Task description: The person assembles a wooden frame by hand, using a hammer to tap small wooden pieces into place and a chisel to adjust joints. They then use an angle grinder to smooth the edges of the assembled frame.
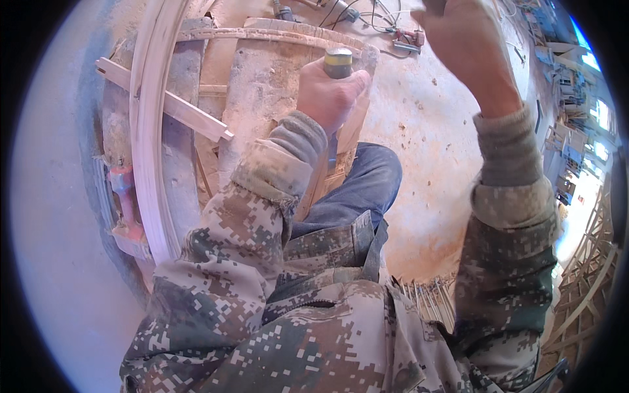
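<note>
My left hand (325, 98) is wrapped around an upright chisel-like tool, judged by its black and yellow handle (338, 64) with a metal cap. Its tip is hidden below my fist. Under and beside that hand stands a narrow piece of wood (354, 124), set against the edge of the worn wooden bench (262, 72). Raised at the upper right, my right hand (462, 46) is closed on a dark object (434, 6), mostly cut off by the top edge, so its kind does not show.
Long pale timbers (149, 131) run along the bench's left side, over a slotted wooden strip (196, 118). A red clamp-like metal part (124, 190) sits at far left. Power tools (407, 40) with cables lie on the floor ahead. Stacked wooden frames (586, 288) stand at right.
</note>
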Tool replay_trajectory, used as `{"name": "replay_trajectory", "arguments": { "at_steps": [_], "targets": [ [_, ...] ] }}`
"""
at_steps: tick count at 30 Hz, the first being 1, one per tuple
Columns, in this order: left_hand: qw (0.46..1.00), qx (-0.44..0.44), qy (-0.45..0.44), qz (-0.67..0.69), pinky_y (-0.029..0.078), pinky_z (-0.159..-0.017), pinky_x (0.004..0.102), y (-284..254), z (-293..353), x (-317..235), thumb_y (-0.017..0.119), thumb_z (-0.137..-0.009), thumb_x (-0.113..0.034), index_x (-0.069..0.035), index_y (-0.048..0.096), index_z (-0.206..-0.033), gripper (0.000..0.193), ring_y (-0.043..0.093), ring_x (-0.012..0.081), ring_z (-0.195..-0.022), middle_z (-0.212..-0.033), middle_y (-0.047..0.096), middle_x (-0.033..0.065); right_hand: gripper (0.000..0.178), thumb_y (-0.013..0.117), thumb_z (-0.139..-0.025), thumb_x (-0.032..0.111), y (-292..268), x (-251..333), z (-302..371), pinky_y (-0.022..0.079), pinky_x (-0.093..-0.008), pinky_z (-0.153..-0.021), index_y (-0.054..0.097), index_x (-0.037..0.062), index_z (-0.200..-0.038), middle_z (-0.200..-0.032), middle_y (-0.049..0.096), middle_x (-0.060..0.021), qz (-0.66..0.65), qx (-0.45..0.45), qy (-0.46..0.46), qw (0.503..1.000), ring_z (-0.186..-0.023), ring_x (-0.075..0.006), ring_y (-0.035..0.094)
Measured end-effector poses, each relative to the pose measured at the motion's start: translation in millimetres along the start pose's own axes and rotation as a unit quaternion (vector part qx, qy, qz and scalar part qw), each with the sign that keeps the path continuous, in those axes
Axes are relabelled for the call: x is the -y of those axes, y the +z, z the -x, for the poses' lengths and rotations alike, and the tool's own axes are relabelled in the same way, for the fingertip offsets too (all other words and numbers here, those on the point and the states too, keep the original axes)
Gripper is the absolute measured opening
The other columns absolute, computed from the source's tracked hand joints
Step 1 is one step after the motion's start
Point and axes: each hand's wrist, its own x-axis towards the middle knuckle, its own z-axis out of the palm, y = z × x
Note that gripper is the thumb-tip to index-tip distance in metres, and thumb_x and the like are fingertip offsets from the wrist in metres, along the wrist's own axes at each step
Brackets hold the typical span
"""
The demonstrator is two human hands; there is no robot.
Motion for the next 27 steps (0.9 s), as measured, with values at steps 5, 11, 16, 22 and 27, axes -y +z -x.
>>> {"name": "replay_trajectory", "arguments": {
  "at_steps": [5, 11, 16, 22, 27],
  "targets": [
    [0.998, -0.003, -0.050, -0.041, 0.038, -0.038, 0.0283, 1.1, -5.9, 0.4, 0.074, -0.093, -0.008, -0.007, 0.060, -0.080, 0.020, 0.051, 0.0099, -0.042, -0.061, 0.058, 0.0013, 0.028, 0.057, -0.088, 0.006, 17.9, -1.5, 14.8, 0.056, -0.0520, -0.074, 0.070, 0.0063, -0.113, -0.089, 0.072, -0.0221, 0.125, 0.113, -0.159, 0.973, -0.085, -0.0430, 0.072],
    [0.989, -0.009, -0.144, 0.037, 0.039, -0.041, 0.0309, -11.9, -34.6, 6.2, 0.071, -0.090, -0.005, -0.006, 0.062, -0.073, 0.019, 0.053, 0.0120, -0.045, -0.059, 0.057, 0.0028, 0.029, 0.063, -0.090, 0.011, 40.2, -0.4, 50.0, 0.055, -0.0539, -0.078, 0.066, 0.0051, -0.118, -0.094, 0.073, -0.0243, 0.019, 0.107, -0.067, 0.992, -0.090, -0.0459, 0.071],
    [0.970, 0.156, -0.142, 0.125, 0.034, -0.044, 0.0321, -39.3, -9.5, -3.3, 0.069, -0.092, -0.003, -0.013, 0.051, -0.073, 0.028, 0.044, 0.0116, -0.045, -0.059, 0.046, -0.0017, 0.035, 0.069, -0.089, 0.013, 47.5, -19.2, 85.3, 0.053, -0.0526, -0.081, 0.064, 0.0016, -0.121, -0.096, 0.071, -0.0270, -0.067, 0.132, 0.043, 0.988, -0.092, -0.0480, 0.068],
    [0.975, 0.036, -0.008, 0.219, 0.033, -0.046, 0.0322, -77.2, 12.8, -21.5, 0.066, -0.099, -0.006, -0.013, 0.052, -0.079, 0.025, 0.042, 0.0114, -0.049, -0.061, 0.041, -0.0029, 0.025, 0.073, -0.090, 0.016, 43.7, -44.0, 113.5, 0.050, -0.0526, -0.081, 0.065, 0.0013, -0.109, -0.094, 0.070, -0.0262, -0.160, 0.126, 0.181, 0.962, -0.093, -0.0458, 0.068],
    [0.981, 0.076, -0.040, 0.174, 0.034, -0.047, 0.0327, -60.9, -3.5, -21.7, 0.066, -0.099, -0.008, -0.013, 0.053, -0.081, 0.022, 0.041, 0.0127, -0.048, -0.060, 0.040, -0.0018, 0.027, 0.073, -0.090, 0.016, 38.6, -42.8, 119.3, 0.050, -0.0536, -0.080, 0.064, 0.0010, -0.110, -0.093, 0.069, -0.0262, -0.200, 0.125, 0.205, 0.950, -0.093, -0.0474, 0.066]
  ]
}}
